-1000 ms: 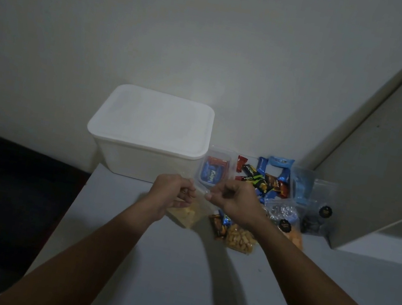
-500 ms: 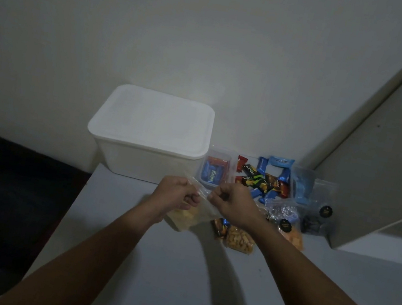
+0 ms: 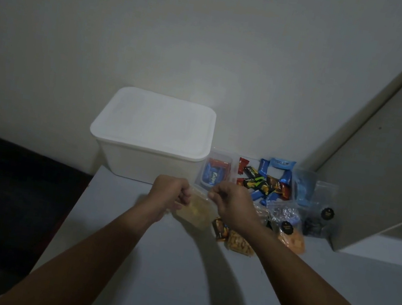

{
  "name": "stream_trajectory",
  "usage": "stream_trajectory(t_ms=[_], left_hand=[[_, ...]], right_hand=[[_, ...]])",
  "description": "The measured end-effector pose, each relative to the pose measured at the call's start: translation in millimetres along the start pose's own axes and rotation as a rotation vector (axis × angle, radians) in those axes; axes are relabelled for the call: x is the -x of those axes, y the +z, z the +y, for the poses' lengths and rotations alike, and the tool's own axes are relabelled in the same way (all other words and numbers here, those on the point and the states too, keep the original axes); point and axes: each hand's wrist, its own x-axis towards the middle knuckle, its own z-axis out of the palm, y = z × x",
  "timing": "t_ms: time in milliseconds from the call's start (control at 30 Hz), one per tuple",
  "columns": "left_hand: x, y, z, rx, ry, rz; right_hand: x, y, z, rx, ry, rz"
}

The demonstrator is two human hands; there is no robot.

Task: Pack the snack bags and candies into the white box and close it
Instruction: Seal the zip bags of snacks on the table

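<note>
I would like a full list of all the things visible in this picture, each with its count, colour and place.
white box: one, white, lid on, back of the table by the wall
table: one, pale grey
clear snack bag: one, yellowish contents, held between both hands
wrapped candies: a pile, blue, red and black, right of the box
peanut bag: one, clear, tan contents, under the right wrist
orange snack bag: one, clear, right of the peanuts
left hand: pinches the bag's top
right hand: pinches the bag's top
</note>
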Motion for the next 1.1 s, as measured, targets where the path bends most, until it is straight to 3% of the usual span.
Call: stream_trajectory(t_ms=[167, 367, 433, 567, 800, 1100], left_hand=[[-7.0, -7.2, -2.0, 0.041, 0.039, 0.130], [-8.2, -15.4, -5.1, -0.187, 0.474, 0.024], [-9.9, -16.6, -5.1, -0.229, 0.524, 0.049], [-10.2, -18.8, -1.9, -0.137, 0.493, 0.082], [-13.2, -28.4, -5.0, -0.017, 0.476, 0.073], [-20.6, -34.7, -16.2, 0.055, 0.408, 0.096]], right_hand=[[-0.6, -3.7, 3.9, 0.049, -0.021, -0.004], [-5.6, -13.9, 0.8, 0.029, -0.014, -0.044], [-6.9, -16.6, -1.9, -0.022, 0.007, -0.037], [-6.8, -22.3, -3.2, -0.109, 0.033, -0.022], [-15.6, -19.8, 7.3, -0.025, 0.119, 0.065], [-32.4, -19.5, 6.3, -0.083, 0.119, 0.033]])
